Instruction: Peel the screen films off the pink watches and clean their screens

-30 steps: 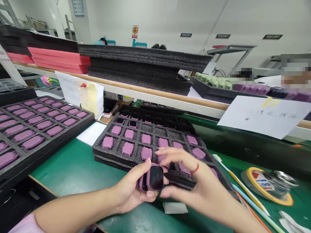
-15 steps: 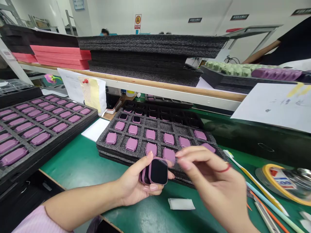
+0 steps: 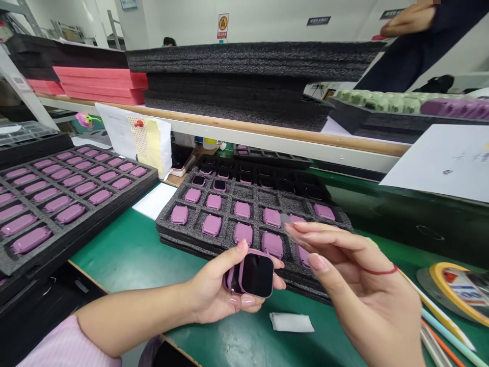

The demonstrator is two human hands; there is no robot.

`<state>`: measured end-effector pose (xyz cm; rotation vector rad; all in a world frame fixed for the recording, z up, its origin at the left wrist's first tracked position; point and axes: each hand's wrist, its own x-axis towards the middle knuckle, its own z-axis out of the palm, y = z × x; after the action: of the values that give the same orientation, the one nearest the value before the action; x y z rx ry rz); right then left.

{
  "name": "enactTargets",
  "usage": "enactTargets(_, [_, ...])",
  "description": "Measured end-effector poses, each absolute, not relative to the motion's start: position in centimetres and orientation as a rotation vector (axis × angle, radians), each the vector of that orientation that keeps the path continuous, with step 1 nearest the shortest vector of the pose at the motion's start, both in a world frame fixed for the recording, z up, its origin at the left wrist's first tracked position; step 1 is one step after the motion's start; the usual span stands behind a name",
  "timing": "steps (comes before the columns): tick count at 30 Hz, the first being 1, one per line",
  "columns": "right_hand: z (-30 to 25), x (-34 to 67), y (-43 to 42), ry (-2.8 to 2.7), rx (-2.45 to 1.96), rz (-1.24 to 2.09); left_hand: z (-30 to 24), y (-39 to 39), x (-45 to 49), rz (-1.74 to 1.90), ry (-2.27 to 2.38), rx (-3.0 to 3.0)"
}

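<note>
My left hand (image 3: 225, 290) is closed around a small stack of purple smartwatch bodies; the top smartwatch (image 3: 257, 275) has its black screen facing up. My right hand (image 3: 355, 275) is to the right of it, thumb spread away from the fingers. A small translucent piece like film (image 3: 284, 220) shows at its fingertips; whether it clings or is pinched between fingers I cannot tell. Behind both hands lies a black foam tray (image 3: 168, 227) with purple watch bodies in its pockets, most back side up, several screen up.
Another foam tray (image 3: 114, 196) of purple watches stands at left. A folded white wipe (image 3: 291, 322) lies near my hands. A yellow tape roll (image 3: 454, 290) and several thin tools are at right. Above runs a shelf (image 3: 267, 133) with stacked foam. A co-worker's hand (image 3: 412, 21) is at upper right.
My right hand has moved right, away from the watches, and its thumb has parted from the fingers. My left hand keeps its hold. The co-worker's arm has risen.
</note>
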<state>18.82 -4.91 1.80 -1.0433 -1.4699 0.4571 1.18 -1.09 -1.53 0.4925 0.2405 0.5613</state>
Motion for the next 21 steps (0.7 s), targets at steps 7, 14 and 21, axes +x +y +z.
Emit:
enactTargets(7, [1.2, 18.9, -5.2, -1.484, -1.049, 0.419, -1.5, -1.1, 1.2, 0.559, 0.239, 0.491])
enactTargets(14, [1.0, 19.2, -6.3, -1.716, -0.940, 0.248, -1.4, -1.1, 1.2, 0.574, 0.265, 0.517])
enactTargets(21, [0.8, 18.9, -5.9, -2.177, -0.781, -0.263, -1.6, -1.2, 1.4, 0.678, 0.382, 0.612])
